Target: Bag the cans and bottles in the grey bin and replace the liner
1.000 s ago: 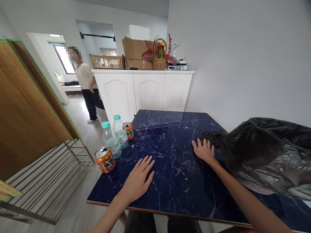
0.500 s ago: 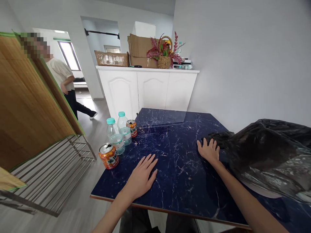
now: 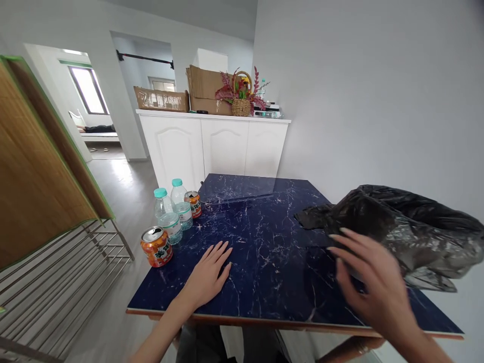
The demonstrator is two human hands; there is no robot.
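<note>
My left hand (image 3: 209,275) lies flat on the dark blue marbled table (image 3: 260,252), fingers stretched out and holding nothing. Raised over the right side of the table is my right hand (image 3: 372,280), fingers apart and slightly blurred. Just beyond it sits a black plastic bag (image 3: 401,227), lined over a container that is mostly hidden; whether the fingers touch it I cannot tell. Along the left edge stand an opened orange drink can (image 3: 157,247), a clear bottle (image 3: 168,217) with a teal cap, a second such bottle (image 3: 182,204) and another orange can (image 3: 193,204).
A white cabinet (image 3: 223,146) stands behind the table, bearing cardboard boxes (image 3: 207,88) and a wicker basket of flowers (image 3: 241,106). To the left is a metal rack (image 3: 75,282) with a bamboo mat (image 3: 41,171) over it. A wall rises at the right.
My right hand has lifted off the table beside the bag and drawn back toward me. My left hand stays flat. The view has turned slightly, and the walking person is out of sight.
</note>
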